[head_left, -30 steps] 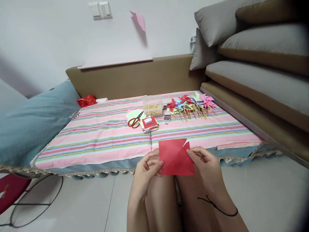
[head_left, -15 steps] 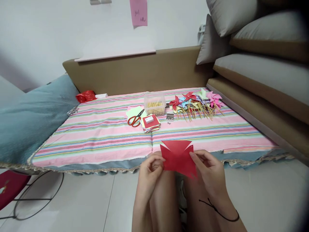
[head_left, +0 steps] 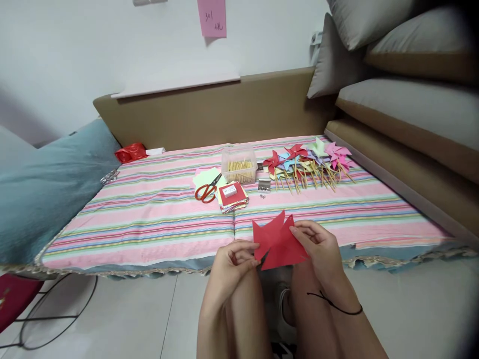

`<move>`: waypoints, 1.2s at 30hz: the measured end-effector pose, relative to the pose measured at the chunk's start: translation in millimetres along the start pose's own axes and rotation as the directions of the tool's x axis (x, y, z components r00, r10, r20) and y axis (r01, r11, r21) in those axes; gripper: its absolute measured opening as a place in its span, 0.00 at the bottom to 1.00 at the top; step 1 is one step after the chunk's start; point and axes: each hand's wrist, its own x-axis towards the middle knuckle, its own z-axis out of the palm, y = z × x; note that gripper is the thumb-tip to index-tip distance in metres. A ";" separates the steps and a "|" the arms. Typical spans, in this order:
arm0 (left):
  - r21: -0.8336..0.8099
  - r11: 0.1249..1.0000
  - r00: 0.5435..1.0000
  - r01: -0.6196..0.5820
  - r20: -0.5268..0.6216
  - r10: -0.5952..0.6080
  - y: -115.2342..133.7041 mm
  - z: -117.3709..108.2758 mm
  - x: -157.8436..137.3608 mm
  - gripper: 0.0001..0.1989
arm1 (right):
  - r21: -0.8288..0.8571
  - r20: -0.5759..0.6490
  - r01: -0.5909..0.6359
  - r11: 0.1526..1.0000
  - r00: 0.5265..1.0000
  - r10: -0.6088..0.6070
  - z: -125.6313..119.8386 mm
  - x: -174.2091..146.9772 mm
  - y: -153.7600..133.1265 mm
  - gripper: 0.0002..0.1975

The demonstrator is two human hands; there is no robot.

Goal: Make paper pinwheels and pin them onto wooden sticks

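One slit red paper (head_left: 282,244) is held over the legs (head_left: 245,309): left hand (head_left: 232,262) pinching its left side, right hand (head_left: 320,247) pinching its upper right side. Keep tension light and even; hard pulling could tear it.

Bright diffuse light, faint shadows on the wall (head_left: 90,45), dark, blurred right-hand corners

The red paper (head_left: 280,247) departs from its near-square outline of one second earlier: it is tilted, its upper edge shows separate points, and a cut at its lower left stands open beside the left hand (head_left: 237,259). The pink note (head_left: 212,17), previously curled outward, hangs flatter with handwriting visible. The wall switches (head_left: 149,2) are largely out of frame.
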 end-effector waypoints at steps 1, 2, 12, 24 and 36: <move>-0.010 1.000 1.000 0.000 0.012 0.000 0.3 -1.1 2.5 0.15 | 0.017 -0.015 0.005 1.000 1.000 -0.004 0.9 1.8 2.0 0.14; -0.034 0.999 0.999 -0.003 0.031 0.004 0.5 -1.8 5.0 0.16 | 0.040 -0.034 0.009 0.999 0.999 -0.008 1.8 3.0 4.1 0.15; -0.418 0.908 0.999 0.014 0.032 0.000 -5.6 22.1 46.5 0.24 | 0.049 -0.179 0.098 0.994 0.980 -0.088 20.6 7.8 24.4 0.14; -0.341 0.939 0.983 -0.037 -0.179 -0.026 -14.2 17.5 56.2 0.26 | -0.114 0.355 0.106 0.988 0.933 -0.059 -1.6 7.7 15.1 0.08; -0.303 0.953 0.993 -0.024 -0.113 -0.011 -14.4 28.7 51.5 0.28 | -0.020 0.242 0.068 0.997 0.968 -0.062 5.6 4.9 21.7 0.07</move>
